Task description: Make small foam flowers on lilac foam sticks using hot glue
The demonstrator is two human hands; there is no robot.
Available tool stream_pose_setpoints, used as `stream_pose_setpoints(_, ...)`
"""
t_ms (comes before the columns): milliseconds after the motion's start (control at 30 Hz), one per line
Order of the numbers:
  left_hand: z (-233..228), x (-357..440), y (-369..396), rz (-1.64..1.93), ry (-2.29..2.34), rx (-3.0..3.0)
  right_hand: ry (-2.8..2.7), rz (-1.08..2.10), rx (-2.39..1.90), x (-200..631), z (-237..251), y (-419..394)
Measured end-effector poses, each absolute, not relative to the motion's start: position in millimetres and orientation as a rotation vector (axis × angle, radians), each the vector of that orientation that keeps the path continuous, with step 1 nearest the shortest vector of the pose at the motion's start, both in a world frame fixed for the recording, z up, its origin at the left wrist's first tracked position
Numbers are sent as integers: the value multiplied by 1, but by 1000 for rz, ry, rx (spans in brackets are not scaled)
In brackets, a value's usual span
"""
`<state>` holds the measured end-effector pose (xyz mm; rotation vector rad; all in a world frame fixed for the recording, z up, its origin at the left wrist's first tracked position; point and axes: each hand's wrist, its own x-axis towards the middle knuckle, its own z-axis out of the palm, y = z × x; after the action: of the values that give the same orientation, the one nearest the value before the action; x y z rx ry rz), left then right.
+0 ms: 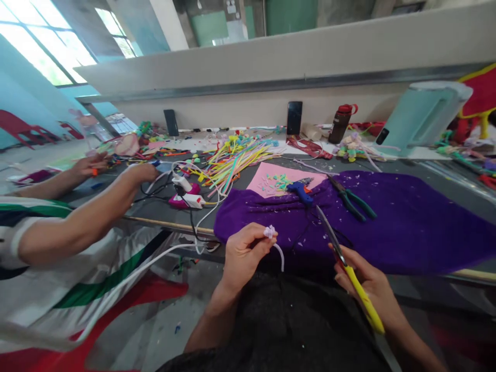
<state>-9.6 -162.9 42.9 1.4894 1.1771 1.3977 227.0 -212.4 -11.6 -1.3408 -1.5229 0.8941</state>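
Note:
Between the thumb and fingers of my left hand (248, 253) is a small pale lilac pipe-cleaner flower (269, 232). A whitish stem (282, 261) curves down below those fingers. My right hand (362, 281) is closed around yellow-handled scissors (364, 299), whose blades point up and away from me. On the purple cloth (411, 217) beyond my hands lie a blue glue gun (300, 192) and green-handled pliers (354, 201). A pink sheet (258, 178) next to the glue gun bears small green and yellow clippings.
Colourful pipe cleaners (232, 165) are heaped at the back middle. White plugs (189, 199) and cords lie to the left, near a co-worker's arm (96, 222). A phone (294, 118), a brown bottle (341, 124) and a mint-green jug (426, 119) stand along the back.

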Motion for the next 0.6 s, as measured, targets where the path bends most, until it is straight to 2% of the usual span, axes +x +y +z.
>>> stream_pose_setpoints(367, 47, -12, -169, 1378, 1160, 1659, -1672, 804, -1334, 227, -11, -212)
stream_pose_setpoints(600, 42, -12, -168, 1292, 1163, 1554, -1807, 735, -1359, 231, -13, -204)
